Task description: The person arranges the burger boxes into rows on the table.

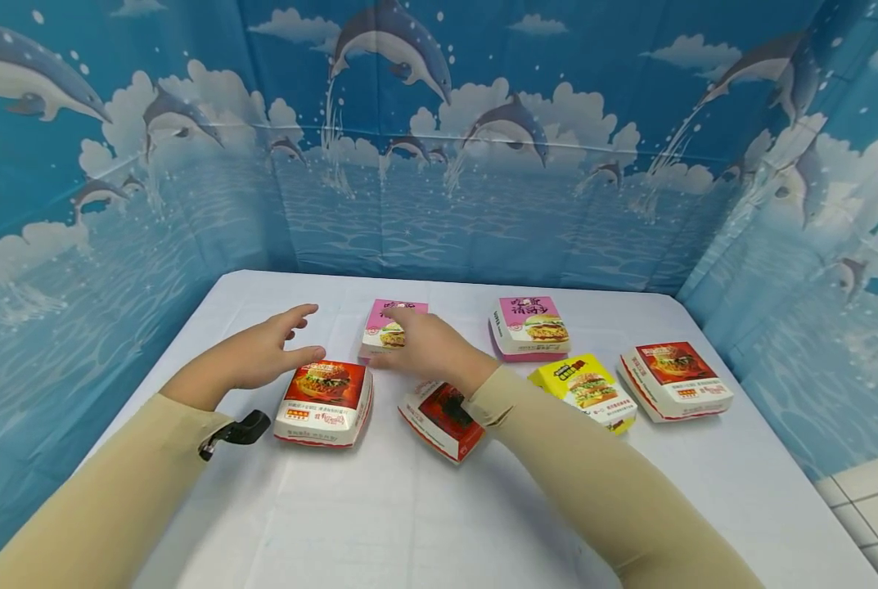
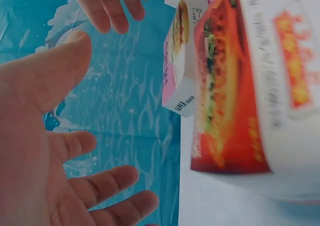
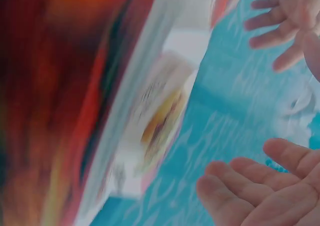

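Note:
My left hand hovers just behind and to the left of a red-and-white burger box, its fingers spread and holding nothing. In the left wrist view that box looms close on the right, beside the spread fingers. My right hand is over the table, partly covering a pink-and-white burger box; its palm is bare in the right wrist view. Below the right wrist lies another red-and-white burger box, set at an angle and partly hidden by the sleeve. The palms face each other, apart.
Right of my right arm stand a second pink-and-white burger box, a yellow burger box and a red-and-white one. All sit on a white-covered table. A blue dolphin-print curtain encloses its back and sides.

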Tool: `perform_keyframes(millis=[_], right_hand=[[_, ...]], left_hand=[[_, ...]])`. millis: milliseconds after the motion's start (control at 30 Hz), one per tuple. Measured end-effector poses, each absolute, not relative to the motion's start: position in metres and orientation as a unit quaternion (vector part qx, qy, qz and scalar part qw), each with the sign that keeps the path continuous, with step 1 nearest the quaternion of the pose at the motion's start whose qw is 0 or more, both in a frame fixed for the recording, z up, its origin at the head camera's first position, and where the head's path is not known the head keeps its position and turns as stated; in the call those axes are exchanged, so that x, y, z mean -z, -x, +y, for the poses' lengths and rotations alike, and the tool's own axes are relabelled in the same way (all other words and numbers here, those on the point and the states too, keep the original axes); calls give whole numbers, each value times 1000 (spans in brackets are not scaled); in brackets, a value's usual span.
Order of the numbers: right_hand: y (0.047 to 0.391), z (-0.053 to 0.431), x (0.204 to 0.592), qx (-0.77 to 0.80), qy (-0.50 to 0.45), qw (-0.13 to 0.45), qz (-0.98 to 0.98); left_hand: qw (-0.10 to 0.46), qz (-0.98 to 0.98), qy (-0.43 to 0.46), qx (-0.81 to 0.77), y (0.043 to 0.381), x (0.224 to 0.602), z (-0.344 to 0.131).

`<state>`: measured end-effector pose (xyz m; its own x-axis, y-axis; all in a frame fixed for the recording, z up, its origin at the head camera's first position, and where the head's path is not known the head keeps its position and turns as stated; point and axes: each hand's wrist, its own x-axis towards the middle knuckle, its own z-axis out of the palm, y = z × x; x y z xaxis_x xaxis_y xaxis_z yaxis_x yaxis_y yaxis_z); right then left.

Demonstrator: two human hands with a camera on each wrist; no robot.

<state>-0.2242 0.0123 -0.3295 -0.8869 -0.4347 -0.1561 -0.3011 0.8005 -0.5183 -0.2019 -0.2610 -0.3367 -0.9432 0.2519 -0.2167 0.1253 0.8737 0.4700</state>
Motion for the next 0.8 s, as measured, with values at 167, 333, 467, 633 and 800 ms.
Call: perform_keyframes(millis=[167, 333, 467, 633, 800], right_hand=[[247, 31, 326, 232, 180, 115, 949], [266, 44, 328, 225, 176, 131, 949], [280, 51, 333, 218, 168, 158, 948], [294, 55, 342, 201, 169, 184, 947], [302, 56, 349, 187, 168, 207, 945]], left_hand=[[140, 961, -97, -218, 219, 327, -247], [145, 962, -109, -206, 241, 323, -232], [155, 961, -114, -197, 258, 324, -220], [174, 960, -116, -184, 274, 329, -207], [194, 960, -111, -169, 284, 336, -198]])
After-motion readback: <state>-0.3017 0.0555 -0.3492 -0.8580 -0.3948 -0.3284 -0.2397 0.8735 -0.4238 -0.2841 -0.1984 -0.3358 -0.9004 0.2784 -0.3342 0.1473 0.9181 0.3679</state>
